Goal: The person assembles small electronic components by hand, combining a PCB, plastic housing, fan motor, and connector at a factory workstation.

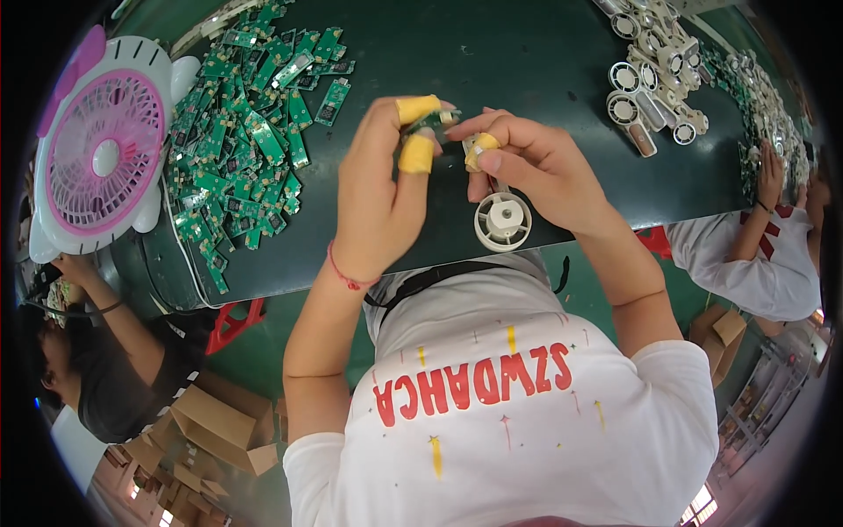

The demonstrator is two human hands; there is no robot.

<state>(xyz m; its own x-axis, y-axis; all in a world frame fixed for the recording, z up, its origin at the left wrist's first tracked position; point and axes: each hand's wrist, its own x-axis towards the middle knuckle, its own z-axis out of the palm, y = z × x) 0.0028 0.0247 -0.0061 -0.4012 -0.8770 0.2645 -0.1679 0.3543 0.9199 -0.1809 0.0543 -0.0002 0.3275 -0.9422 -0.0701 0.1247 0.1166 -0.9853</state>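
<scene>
A small green circuit board (428,121) is being pinched in the left hand (378,189), beside a white round-headed plastic handheld fan (503,220) being gripped in the right (558,171).

The fan's handle is being clasped by the right fingers, its round head hanging toward the near table edge; the board is being held just beside the handle's far end, so the fitting is being judged as unfinished, though whether wires are joining the two cannot be told. Both wrists are being bent inward, the left fingertips, wrapped in yellow tape, being closed on the board. Farther out on the dark green tabletop (457,53), a loose heap of green circuit boards (263,132) is being left at the left, apparently awaiting work, while a pile of white handheld fans (650,75) is lying at the far right, its stage unclear.
</scene>
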